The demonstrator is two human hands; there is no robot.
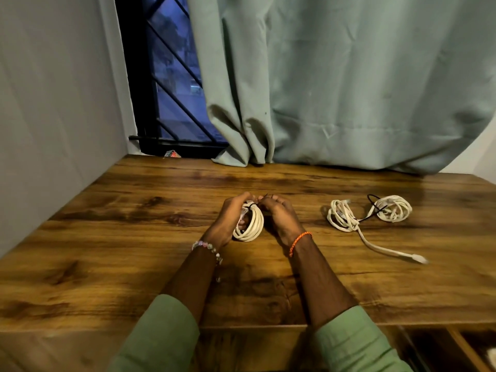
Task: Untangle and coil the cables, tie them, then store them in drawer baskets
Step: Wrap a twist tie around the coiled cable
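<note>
Item 1: coiled white cable, several round loops (251, 226), standing on edge on the brown wood-grain counter (120, 224), centre of view, held between both hands. Thin black tie (251, 206) crosses the coil's top.

Left hand (228, 218): fingers curled round the coil's left side, thumb and fingertips up at the tie; wrist w/ pale beaded bracelet (205, 247). Right hand (279, 216): touching the coil's right side, fingers bent in, fingertips pinching the tie end at the top, next to the left fingertips; wrist w/ orange thread band (300, 241). Both forearms reach fwd from the near edge, green sleeves (161, 331) pushed back, hands meeting knuckle to knuckle over the coil.

Item 2: loose tangle of white cables, two rough bundles (346, 214), lying flat on the counter well right of the hands, apart from them. Black tie (375, 208) lies between the bundles. One white lead w/ plug end (414, 257) trails toward the near right.

Bkgd: grey-green curtain (349, 89) hanging to the counter's far edge; dark barred window (171, 89) at left; open drawer (456, 350) at bottom right, contents unclear.
</note>
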